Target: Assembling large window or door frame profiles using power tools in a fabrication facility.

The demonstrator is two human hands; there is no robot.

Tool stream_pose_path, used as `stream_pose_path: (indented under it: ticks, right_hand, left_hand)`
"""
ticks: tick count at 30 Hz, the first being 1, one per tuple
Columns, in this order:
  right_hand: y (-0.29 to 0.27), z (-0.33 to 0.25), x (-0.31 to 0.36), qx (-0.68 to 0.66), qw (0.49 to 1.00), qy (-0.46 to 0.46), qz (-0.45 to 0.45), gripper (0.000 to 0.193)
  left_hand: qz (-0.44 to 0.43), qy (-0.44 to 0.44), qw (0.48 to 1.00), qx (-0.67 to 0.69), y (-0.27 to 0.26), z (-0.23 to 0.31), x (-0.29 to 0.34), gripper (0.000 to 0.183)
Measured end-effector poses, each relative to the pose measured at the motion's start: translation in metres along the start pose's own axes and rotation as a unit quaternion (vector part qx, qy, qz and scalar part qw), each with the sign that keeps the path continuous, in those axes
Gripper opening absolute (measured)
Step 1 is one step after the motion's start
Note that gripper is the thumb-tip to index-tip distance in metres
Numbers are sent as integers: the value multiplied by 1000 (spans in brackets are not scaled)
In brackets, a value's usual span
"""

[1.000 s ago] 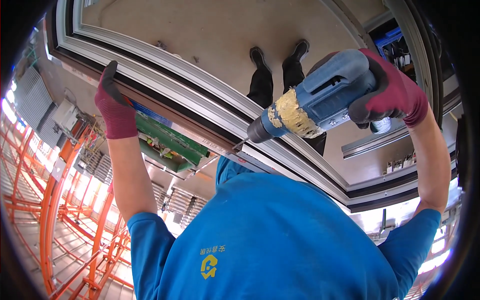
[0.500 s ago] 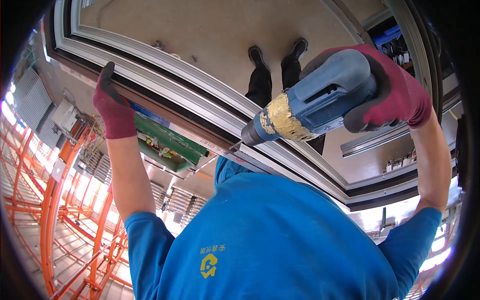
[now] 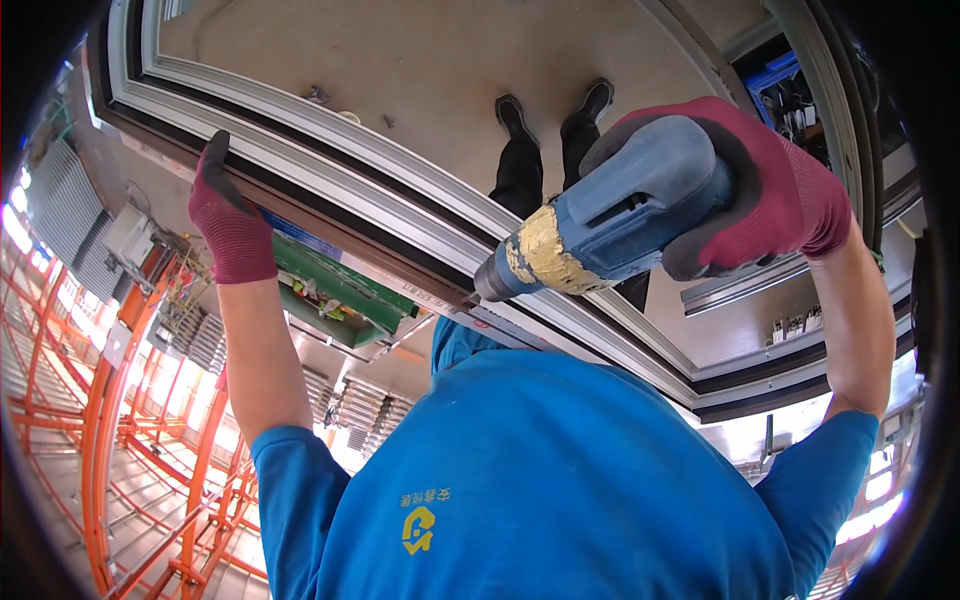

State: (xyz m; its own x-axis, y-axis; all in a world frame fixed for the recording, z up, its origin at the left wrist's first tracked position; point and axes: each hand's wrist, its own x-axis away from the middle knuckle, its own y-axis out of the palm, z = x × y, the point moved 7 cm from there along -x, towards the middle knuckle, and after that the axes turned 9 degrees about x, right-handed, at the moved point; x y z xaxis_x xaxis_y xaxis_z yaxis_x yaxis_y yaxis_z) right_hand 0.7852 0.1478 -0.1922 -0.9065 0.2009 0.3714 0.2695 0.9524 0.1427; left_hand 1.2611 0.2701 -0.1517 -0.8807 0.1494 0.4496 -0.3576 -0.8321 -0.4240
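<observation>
My right hand (image 3: pixel 790 195), in a maroon and dark grey glove, grips a blue power drill (image 3: pixel 655 185) with yellowish tape wrapped round its front part. The drill's chuck sits against the outer edge of a large metal window or door frame (image 3: pixel 385 215), its silver and brown rails running diagonally across the view. Little of the bit shows between chuck and frame. Over at the left, my left hand (image 3: pixel 235 225), gloved alike, is closed round the same frame's edge. Its thumb lies over the rail; the other fingers are hidden behind.
Behind the frame stands a green trough (image 3: pixel 345 285) with scraps in it. Orange metal racks (image 3: pixel 100 400) fill the lower left. At the upper right a blue crate (image 3: pixel 775 75) holds small dark parts. A loose silver profile (image 3: pixel 745 288) lies below my right hand.
My right hand and the drill have shifted slightly left, closer to the frame. Less of the bit shows than before. The left hand has stayed nearly still on the frame.
</observation>
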Motion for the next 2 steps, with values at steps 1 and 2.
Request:
stream_pose_path:
  ticks: [1, 2]
  right_hand:
    - [0, 1, -1, 4, 1000, -23, -1, 99]
    - [0, 1, -1, 5, 1000, -24, -1, 99]
  left_hand:
    - [-45, 27, 999, 15, -4, 0, -9, 38]
    - [-90, 53, 994, 30, -6, 1, -15, 41]
